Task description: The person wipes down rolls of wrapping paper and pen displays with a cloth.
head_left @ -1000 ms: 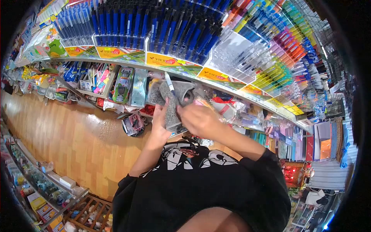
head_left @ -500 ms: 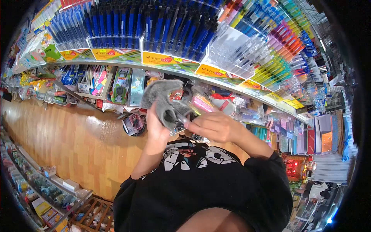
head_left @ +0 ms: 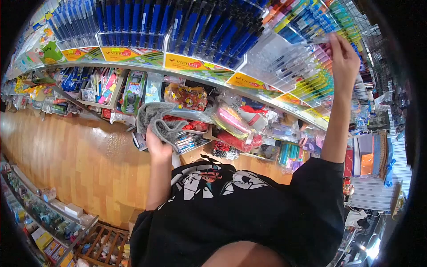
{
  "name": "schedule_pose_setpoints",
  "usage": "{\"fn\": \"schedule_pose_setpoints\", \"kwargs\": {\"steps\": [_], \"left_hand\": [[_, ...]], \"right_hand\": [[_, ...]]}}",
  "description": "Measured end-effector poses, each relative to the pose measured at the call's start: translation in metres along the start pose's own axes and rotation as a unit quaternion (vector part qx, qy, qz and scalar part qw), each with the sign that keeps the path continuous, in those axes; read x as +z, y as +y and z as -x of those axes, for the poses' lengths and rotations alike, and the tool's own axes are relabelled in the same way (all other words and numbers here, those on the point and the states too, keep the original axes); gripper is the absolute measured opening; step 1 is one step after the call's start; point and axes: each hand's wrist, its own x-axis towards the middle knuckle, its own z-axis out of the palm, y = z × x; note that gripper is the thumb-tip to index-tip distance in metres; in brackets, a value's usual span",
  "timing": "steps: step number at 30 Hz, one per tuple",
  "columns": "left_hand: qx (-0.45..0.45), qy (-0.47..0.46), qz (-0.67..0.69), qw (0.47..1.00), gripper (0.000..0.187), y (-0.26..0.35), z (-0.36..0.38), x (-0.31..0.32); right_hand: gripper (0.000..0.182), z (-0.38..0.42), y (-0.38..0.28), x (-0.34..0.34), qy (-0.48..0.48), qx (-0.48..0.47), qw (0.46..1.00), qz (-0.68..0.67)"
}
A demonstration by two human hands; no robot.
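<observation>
My left hand (head_left: 159,144) is closed around a bunched grey cloth (head_left: 153,115), held low in front of the lower shelf. My right hand (head_left: 346,62) reaches up to the right, above the pens on the upper shelf. Its thumb and fingers pinch a thin, clear pen (head_left: 317,41), which points left and blurs into the display behind it. Below the pinch sit yellow-capped pens (head_left: 315,85) and a clear plastic pen tray (head_left: 262,58) with several clear pens in its right part.
Dense rows of blue pens (head_left: 200,33) fill the upper shelf above yellow labels (head_left: 184,61). Packed goods, among them a green toy car (head_left: 132,93) and a pink bagged item (head_left: 232,119), crowd the lower shelf. Wooden floor (head_left: 89,160) lies left; another shelf (head_left: 40,209) stands lower left.
My right hand has left the cloth and moved up and right to the pens with the thin item. The cloth in my left hand has shifted left and slightly down.
</observation>
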Motion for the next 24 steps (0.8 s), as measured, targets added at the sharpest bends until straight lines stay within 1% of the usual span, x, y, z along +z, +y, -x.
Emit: {"fn": "schedule_pose_setpoints", "kwargs": {"steps": [1,3,4,5,7,8,10,11,12,15,16,17,19,22,24], "left_hand": [[-0.003,-0.001,0.001,1.000,0.024,-0.001,-0.003,-0.005],[0.003,0.089,-0.003,0.996,0.025,0.001,-0.004,-0.008],[-0.004,0.098,-0.019,0.995,0.025,0.003,0.000,-0.008],[0.008,0.037,-0.014,0.999,0.024,0.005,0.004,-0.001],[0.045,0.021,-0.033,0.998,0.023,0.004,-0.014,-0.026],[0.040,-0.004,-0.030,0.999,0.023,0.007,-0.012,-0.028],[0.026,-0.016,-0.033,0.999,0.023,0.008,-0.018,-0.039],[0.018,-0.022,-0.037,0.999,0.024,0.008,-0.018,-0.039],[0.021,0.004,-0.035,0.999,0.024,0.007,-0.018,-0.037],[0.008,0.002,-0.033,0.999,0.024,0.008,-0.014,-0.034],[0.006,-0.001,-0.037,0.999,0.024,0.008,-0.014,-0.033],[0.018,0.010,-0.036,0.999,0.026,0.008,-0.013,-0.032],[0.043,0.032,-0.034,0.998,0.028,0.009,-0.010,-0.029],[0.047,0.052,-0.031,0.997,0.031,0.011,-0.003,-0.018],[0.055,0.046,-0.025,0.997,0.032,0.012,0.002,-0.012]], "right_hand": [[0.024,-0.005,0.001,0.003,0.000,-0.001,1.000,0.003],[0.024,-0.011,0.003,0.006,-0.086,0.056,0.994,-0.035],[0.023,-0.013,0.005,0.009,-0.090,0.040,0.995,-0.016],[0.023,-0.014,0.010,0.013,-0.085,0.040,0.996,-0.006],[0.022,-0.016,0.019,0.019,-0.128,0.027,0.991,-0.023],[0.022,-0.017,0.018,0.018,-0.124,0.028,0.992,-0.016],[0.022,-0.018,0.013,0.020,-0.140,0.073,0.985,-0.076],[0.022,-0.017,0.010,0.021,-0.135,0.074,0.985,-0.073],[0.022,-0.017,0.007,0.021,-0.141,0.071,0.984,-0.084],[0.022,-0.018,0.005,0.022,-0.151,0.060,0.983,-0.088],[0.021,-0.017,0.002,0.023,-0.149,0.045,0.986,-0.057],[0.020,-0.016,0.000,0.023,-0.148,0.031,0.988,-0.027],[0.020,-0.018,0.008,0.022,-0.149,0.039,0.988,-0.033],[0.020,-0.019,0.021,0.018,-0.162,0.031,0.985,-0.056],[0.020,-0.016,0.013,0.017,-0.145,0.103,0.979,-0.097]]}}
